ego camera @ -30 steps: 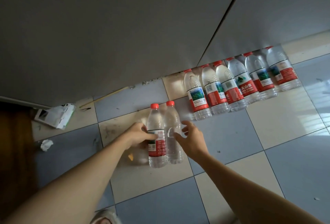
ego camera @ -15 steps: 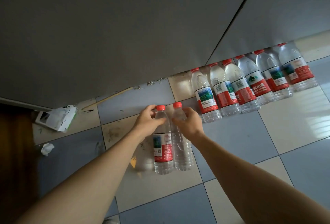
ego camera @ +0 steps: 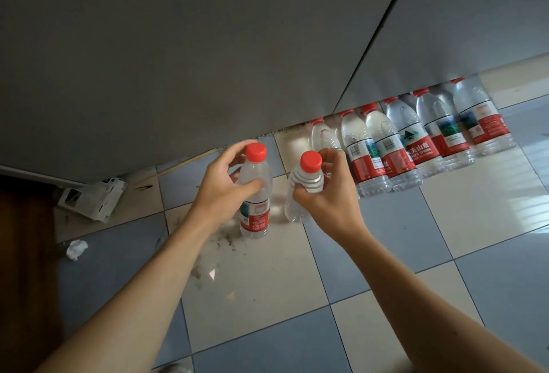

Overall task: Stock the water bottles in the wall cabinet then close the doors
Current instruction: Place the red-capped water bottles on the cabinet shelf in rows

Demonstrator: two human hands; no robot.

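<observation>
Gripping 2 water bottles by the shoulders: left hand [ego camera: 219, 187] has fingers curled round the left bottle [ego camera: 255, 194], right hand [ego camera: 328, 197] has fingers wrapped round the right bottle [ego camera: 300, 194]. Both bottles upright, red caps, apart from each other; can't tell if bases touch the floor [ego camera: 267, 298]. Right bottle's label hidden by the hand. Row of bottles [ego camera: 410, 147] stands along the grey panel [ego camera: 178, 46], tops partly cut off by its lower edge, exact count unclear. Crumpled paper [ego camera: 76, 249] and white box [ego camera: 95, 199] at left.
</observation>
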